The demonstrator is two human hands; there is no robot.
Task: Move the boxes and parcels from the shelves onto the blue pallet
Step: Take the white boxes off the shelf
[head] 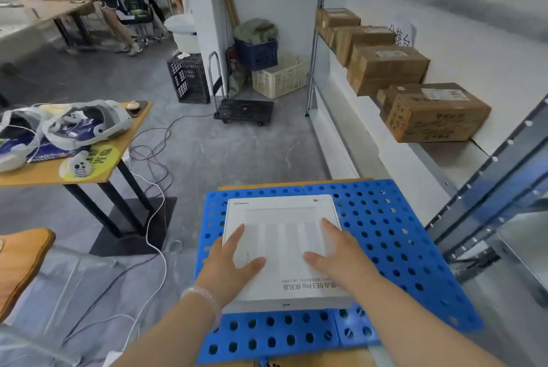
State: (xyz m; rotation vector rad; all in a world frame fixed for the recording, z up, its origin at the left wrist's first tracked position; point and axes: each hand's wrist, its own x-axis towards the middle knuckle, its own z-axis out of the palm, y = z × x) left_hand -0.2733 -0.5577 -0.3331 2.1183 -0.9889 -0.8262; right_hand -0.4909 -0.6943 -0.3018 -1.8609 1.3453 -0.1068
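Flat white box (281,248) on blue pallet (394,236), left hand (229,263) and right hand (341,254) spread flat atop.

left hand (237,260): palm down, fingers spread flat | right hand (341,254): palm down, fingers spread flat | both my forearms reached forward, side by side

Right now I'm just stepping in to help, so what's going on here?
A person is loading a blue pallet from the shelves. Both hands, the left hand and the right hand, lie flat and open on a white box lying on the pallet. At least four brown cardboard boxes sit in a row on the shelf to the right, not yet moved.
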